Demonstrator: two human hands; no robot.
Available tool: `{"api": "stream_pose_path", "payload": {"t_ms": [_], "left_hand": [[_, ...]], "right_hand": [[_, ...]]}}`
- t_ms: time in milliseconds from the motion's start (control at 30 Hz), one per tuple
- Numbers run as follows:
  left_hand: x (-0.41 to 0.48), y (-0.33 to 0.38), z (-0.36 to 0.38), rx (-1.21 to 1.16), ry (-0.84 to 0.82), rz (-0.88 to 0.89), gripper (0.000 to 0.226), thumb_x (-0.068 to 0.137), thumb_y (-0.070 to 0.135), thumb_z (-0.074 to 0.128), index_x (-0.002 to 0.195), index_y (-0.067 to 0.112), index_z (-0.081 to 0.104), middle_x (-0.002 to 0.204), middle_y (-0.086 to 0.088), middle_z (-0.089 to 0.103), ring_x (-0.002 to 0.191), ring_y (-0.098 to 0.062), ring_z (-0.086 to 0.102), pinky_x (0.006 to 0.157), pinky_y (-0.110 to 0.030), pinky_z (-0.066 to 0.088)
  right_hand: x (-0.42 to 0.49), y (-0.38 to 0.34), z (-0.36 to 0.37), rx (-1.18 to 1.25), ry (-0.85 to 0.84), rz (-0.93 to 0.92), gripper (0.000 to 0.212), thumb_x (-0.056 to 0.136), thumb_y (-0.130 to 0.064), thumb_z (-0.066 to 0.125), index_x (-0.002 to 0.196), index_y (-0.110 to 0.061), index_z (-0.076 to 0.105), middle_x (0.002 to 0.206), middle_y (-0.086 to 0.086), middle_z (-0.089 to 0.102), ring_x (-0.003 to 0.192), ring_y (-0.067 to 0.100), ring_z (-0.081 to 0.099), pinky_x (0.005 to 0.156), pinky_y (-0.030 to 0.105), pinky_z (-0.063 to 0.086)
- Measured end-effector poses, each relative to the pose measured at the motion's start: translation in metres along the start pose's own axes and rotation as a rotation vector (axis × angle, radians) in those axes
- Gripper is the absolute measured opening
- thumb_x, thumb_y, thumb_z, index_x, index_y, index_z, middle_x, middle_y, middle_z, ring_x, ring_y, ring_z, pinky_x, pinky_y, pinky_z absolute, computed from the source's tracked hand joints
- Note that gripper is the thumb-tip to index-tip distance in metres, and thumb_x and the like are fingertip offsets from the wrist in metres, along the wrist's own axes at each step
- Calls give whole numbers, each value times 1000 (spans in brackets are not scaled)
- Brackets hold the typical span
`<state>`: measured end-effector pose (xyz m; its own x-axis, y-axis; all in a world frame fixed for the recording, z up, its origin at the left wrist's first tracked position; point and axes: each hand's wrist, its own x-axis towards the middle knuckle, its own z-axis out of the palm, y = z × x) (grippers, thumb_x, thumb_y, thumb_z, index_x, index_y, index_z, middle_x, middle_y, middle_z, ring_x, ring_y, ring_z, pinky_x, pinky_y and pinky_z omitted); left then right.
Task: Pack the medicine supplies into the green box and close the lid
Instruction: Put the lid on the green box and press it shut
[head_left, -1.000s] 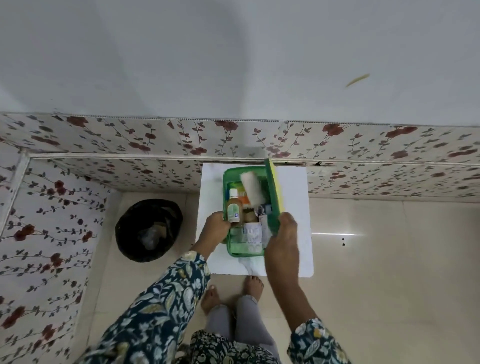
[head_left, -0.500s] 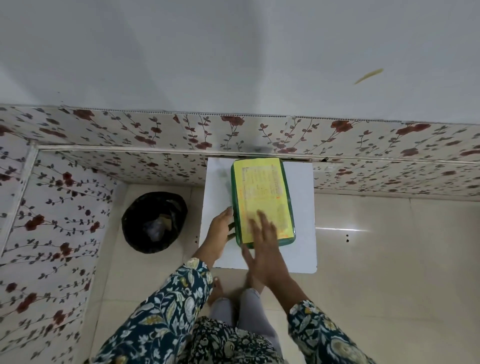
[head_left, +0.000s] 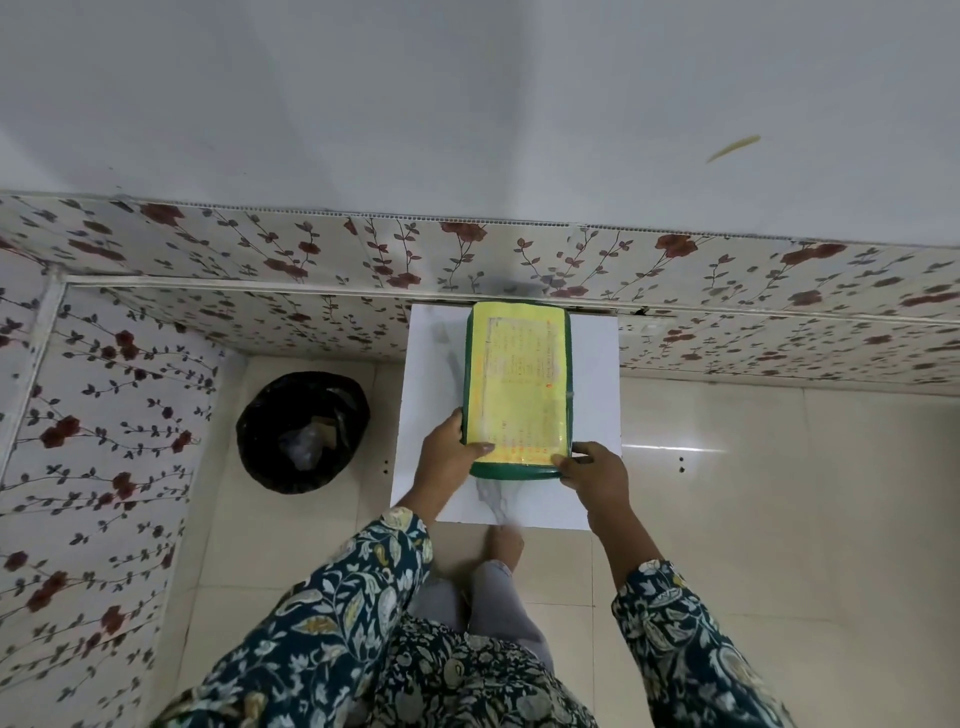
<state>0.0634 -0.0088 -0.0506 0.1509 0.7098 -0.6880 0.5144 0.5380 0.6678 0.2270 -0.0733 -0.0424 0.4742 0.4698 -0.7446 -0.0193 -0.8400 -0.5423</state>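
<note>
The green box (head_left: 519, 470) stands on a small white table (head_left: 597, 374), its lid down. The lid (head_left: 514, 384) has a yellow printed label on top and a dark green rim. The medicine supplies are hidden inside. My left hand (head_left: 449, 454) holds the box's near left corner, thumb on the lid. My right hand (head_left: 592, 473) grips the near right corner, thumb pressed on the lid edge.
A black-lined bin (head_left: 304, 431) with rubbish stands on the tiled floor left of the table. Floral wall panels (head_left: 260, 260) run behind and to the left. My feet (head_left: 504, 540) are under the table's near edge. Bare floor tiles (head_left: 779, 493) lie to the right.
The lid swung from upright to flat on the box, hiding the bottles and packets. My right hand slid from the lid's top to the near right corner; my left thumb came onto the lid.
</note>
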Motion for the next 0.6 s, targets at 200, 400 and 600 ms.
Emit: {"api": "stream_pose_path", "payload": {"t_ms": [200,400,600], "left_hand": [[1,-1,13,-100,108,-267,35,85,6,65,119,-4,59,122,-22,64,111,-38,60,98,-48,51],[3,-7,2,9,80,-199,34,83,7,68,114,-6,63,116,-23,67,105,-39,64,91,-48,55],[5,-10,-1,89,74,-163,30,84,9,67,109,-7,64,113,-25,68,102,-39,65,88,-51,56]], "right_hand": [[9,6,0,119,-2,90,33,77,-4,72,106,7,63,102,25,68,85,34,66,91,43,54],[15,9,-4,112,-52,68,26,76,-6,73,97,6,65,88,16,66,75,26,63,73,29,57],[21,6,-4,77,-52,86,19,75,-7,74,86,5,63,93,23,68,74,27,64,63,23,58]]}}
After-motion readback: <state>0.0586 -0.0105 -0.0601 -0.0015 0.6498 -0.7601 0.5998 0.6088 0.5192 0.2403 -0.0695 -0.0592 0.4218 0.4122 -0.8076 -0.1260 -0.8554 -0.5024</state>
